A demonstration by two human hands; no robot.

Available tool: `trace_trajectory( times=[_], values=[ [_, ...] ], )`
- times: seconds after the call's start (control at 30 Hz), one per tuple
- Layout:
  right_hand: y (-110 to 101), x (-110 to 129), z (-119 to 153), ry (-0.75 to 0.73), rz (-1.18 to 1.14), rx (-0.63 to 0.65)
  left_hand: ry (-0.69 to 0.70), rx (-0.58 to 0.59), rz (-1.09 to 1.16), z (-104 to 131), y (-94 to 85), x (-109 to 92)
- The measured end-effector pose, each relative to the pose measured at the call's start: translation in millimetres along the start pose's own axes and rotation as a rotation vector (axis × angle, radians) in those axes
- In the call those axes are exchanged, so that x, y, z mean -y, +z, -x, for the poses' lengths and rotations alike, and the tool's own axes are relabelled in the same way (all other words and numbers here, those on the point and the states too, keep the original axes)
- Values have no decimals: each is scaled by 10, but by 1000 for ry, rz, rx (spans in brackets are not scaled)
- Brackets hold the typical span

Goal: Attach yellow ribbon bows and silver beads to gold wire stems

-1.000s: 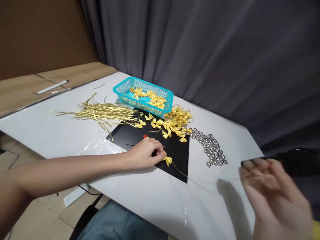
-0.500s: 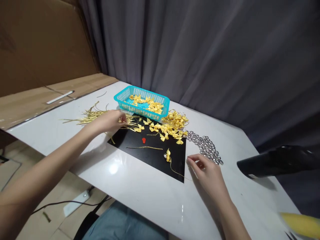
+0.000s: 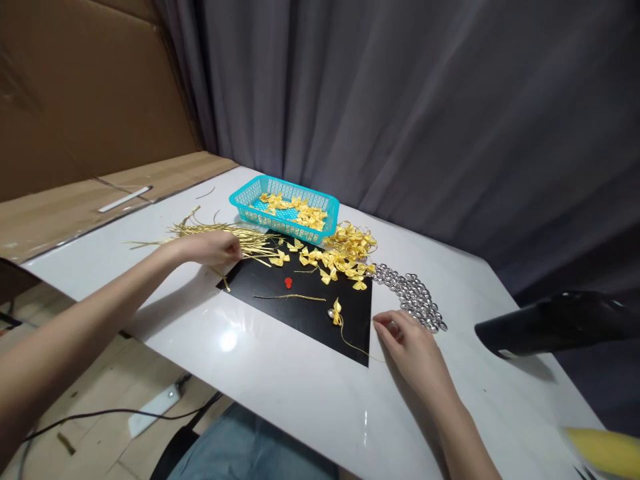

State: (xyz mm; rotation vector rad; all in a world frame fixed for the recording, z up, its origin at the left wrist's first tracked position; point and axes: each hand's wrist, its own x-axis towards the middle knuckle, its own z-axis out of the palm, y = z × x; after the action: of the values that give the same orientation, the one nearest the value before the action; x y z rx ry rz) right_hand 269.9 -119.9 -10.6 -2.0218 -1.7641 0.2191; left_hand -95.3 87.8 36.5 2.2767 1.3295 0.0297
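My left hand (image 3: 220,248) is closed at the front edge of a pile of gold twist ties (image 3: 250,239); what its fingers hold, if anything, is hidden. My right hand (image 3: 407,340) is pinched just right of the black mat (image 3: 300,317), and anything between its fingertips is too small to make out. On the mat lie a yellow bow with a silver bell (image 3: 337,313) and a thin gold cord, a single gold tie (image 3: 290,297), a small red piece (image 3: 289,283) and several loose yellow bows (image 3: 327,261).
Behind the mat stands a turquoise basket (image 3: 285,228) holding yellow bows. Yellow loops (image 3: 353,240) and silver bells (image 3: 415,293) lie to its right. A black cylindrical object (image 3: 530,327) rests at the right. A blurred yellow object (image 3: 607,450) shows at the lower right.
My left hand has moved slightly left and down, with its fingers now closed together over the ties' near side. My right hand has barely moved.
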Motion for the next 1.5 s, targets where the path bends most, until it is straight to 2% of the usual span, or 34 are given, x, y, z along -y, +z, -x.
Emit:
trace_trajectory(
  times=[0.07, 0.13, 0.2, 0.27, 0.33, 0.43, 0.53, 0.67, 0.83, 0.9, 1.03, 1.2, 1.4, 1.5],
  values=[
    [7, 47, 7, -37, -16, -84, 29, 20, 31, 53, -12, -96],
    [31, 138, 29, -130, -66, -192, 119, 32, 191, 98, 19, -234],
    [78, 251, 66, -283, -134, -254, 218, 58, 410, 123, 106, -418],
    [140, 352, 106, -437, -191, -260, 278, 110, 608, 130, 238, -638],
    [192, 414, 136, -525, -238, -289, 322, 216, 766, 132, 390, -869],
    [213, 423, 146, -550, -267, -289, 275, 479, 913, 140, 610, -1162],
    [166, 384, 133, -565, -238, -277, 276, 641, 1021, 138, 802, -1315],
    [93, 375, 139, -617, -251, -322, 329, 750, 1135, 118, 1012, -1325],
    [72, 493, 207, -777, -330, -256, 289, 655, 1211, 139, 1159, -1283],
    [66, 557, 234, -811, -301, -218, 285, 631, 1241, 163, 1185, -1279],
    [32, 659, 259, -832, -162, -178, 242, 679, 1346, 210, 1239, -1267],
    [30, 705, 259, -835, -57, -191, 142, 607, 1454, 197, 1312, -1250],
    [56, 744, 247, -864, -20, -174, -54, 605, 1571, 159, 1264, -1276],
    [60, 774, 249, -855, -50, -162, -54, 577, 1564, 164, 1263, -1284]
  ],
)
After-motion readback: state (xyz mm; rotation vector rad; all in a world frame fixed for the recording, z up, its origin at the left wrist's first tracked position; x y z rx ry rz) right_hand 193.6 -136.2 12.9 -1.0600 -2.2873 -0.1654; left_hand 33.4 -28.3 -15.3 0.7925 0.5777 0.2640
